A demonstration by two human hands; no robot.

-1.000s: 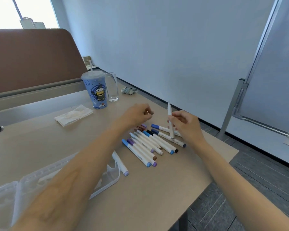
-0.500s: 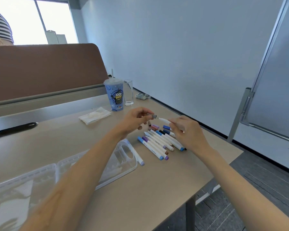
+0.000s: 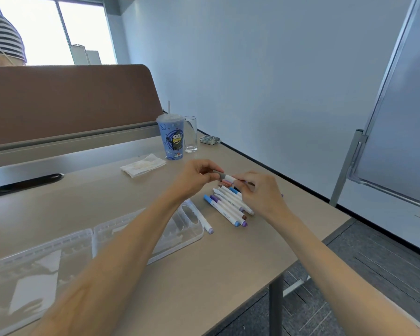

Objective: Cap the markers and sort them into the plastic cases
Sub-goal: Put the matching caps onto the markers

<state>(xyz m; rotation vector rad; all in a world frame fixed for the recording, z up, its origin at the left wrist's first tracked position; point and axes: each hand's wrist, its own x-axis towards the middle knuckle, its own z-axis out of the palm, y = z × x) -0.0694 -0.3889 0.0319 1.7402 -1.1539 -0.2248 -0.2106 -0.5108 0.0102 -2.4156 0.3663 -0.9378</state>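
Observation:
My left hand (image 3: 198, 177) pinches a grey cap (image 3: 221, 176) that sits on the end of a white marker (image 3: 229, 177). My right hand (image 3: 261, 192) grips that marker's barrel, most of which it hides. Both hands hover just above a row of several capped white markers (image 3: 228, 208) lying on the table. One more marker (image 3: 205, 221) with a lilac cap lies beside an open clear plastic case (image 3: 187, 235). A second clear case (image 3: 34, 265) lies to its left, under my left forearm.
A blue cartoon cup (image 3: 172, 139) with a straw and a clear glass (image 3: 190, 134) stand behind the hands. A crumpled tissue (image 3: 143, 164) lies left of them. The table's edge (image 3: 308, 253) runs close on the right, and a whiteboard stand (image 3: 347, 166) is beyond it.
The grey cap and the marker tip were apart half a second ago; now the cap sits on the marker's end, with my two hands drawn together.

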